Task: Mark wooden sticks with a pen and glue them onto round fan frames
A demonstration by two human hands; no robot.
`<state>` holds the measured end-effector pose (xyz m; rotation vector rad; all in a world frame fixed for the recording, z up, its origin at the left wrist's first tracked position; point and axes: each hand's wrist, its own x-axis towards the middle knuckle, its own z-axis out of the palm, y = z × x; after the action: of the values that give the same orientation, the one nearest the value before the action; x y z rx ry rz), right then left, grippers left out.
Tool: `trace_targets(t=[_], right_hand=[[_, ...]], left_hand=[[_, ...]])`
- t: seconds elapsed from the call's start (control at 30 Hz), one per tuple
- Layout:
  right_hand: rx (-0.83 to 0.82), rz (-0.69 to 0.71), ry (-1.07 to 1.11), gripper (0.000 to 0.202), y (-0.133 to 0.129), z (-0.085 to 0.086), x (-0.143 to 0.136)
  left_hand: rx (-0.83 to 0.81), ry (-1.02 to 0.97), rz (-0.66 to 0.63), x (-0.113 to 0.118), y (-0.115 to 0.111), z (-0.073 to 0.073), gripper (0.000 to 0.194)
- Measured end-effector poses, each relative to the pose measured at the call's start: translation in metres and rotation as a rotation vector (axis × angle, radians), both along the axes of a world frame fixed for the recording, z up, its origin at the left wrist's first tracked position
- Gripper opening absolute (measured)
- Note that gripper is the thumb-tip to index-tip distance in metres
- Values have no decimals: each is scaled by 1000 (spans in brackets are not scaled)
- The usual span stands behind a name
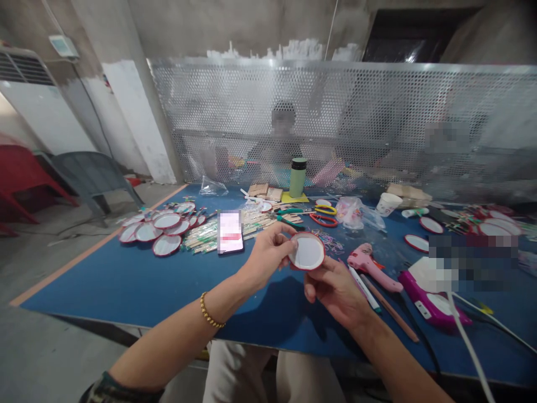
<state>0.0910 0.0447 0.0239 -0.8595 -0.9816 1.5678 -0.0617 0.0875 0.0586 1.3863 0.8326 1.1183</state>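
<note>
A round white disc [308, 251] with a red rim is held up over the blue table, near its front edge. My left hand [272, 249] is closed on the disc's left edge, thumb and fingers pinched there. From below and to the right, my right hand [335, 288] grips the lower right edge, its fingers partly behind the disc. Just right of the hands lies a pink glue gun [373, 268]. Behind the disc are small coloured loops [331, 242], and a lit phone [230, 232] lies to the left, on bundled sticks [201, 239].
Similar red-rimmed discs [166, 220] are piled at the left. Scissors [324, 217], a green bottle [297, 178] and a paper cup [388, 204] stand or lie farther back. A purple power strip [436, 305] with cables is at the right. Beyond rises a perforated metal screen [235, 112].
</note>
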Motion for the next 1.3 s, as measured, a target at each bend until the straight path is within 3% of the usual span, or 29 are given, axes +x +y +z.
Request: trace_targets(t=[0.17, 0.27, 0.4, 0.7, 0.77, 0.87, 0.97, 1.07, 1.17, 1.3], right_hand=[[33, -186, 85, 25, 5, 0, 10], [132, -275, -122, 37, 2, 3, 6], [208, -312, -506, 38, -3, 4, -2], [243, -327, -533, 41, -2, -4, -2], [341, -483, -586, 40, -3, -5, -1], [626, -777, -814, 26, -4, -7, -3], [812, -693, -1104, 20, -3, -9, -10], [765, -634, -1251, 21, -1, -13, -19], [674, -630, -1190, 21, 0, -15, -22], [503, -495, -887, 23, -5, -12, -15]], left_hand=[[74, 32, 4, 0, 0, -4, 18], [202, 144, 56, 1, 3, -11, 14], [223, 230, -26, 3, 5, -17, 13], [131, 201, -61, 3, 5, -11, 15], [130, 181, 2, 3, 8, -14, 14], [202, 184, 181, 2, 15, -20, 11], [301, 198, 285, 3, 14, -27, 13], [351, 223, 291, 8, 6, -34, 14], [364, 249, 264, 13, -1, -38, 13], [297, 194, 193, 15, 2, -39, 11]])
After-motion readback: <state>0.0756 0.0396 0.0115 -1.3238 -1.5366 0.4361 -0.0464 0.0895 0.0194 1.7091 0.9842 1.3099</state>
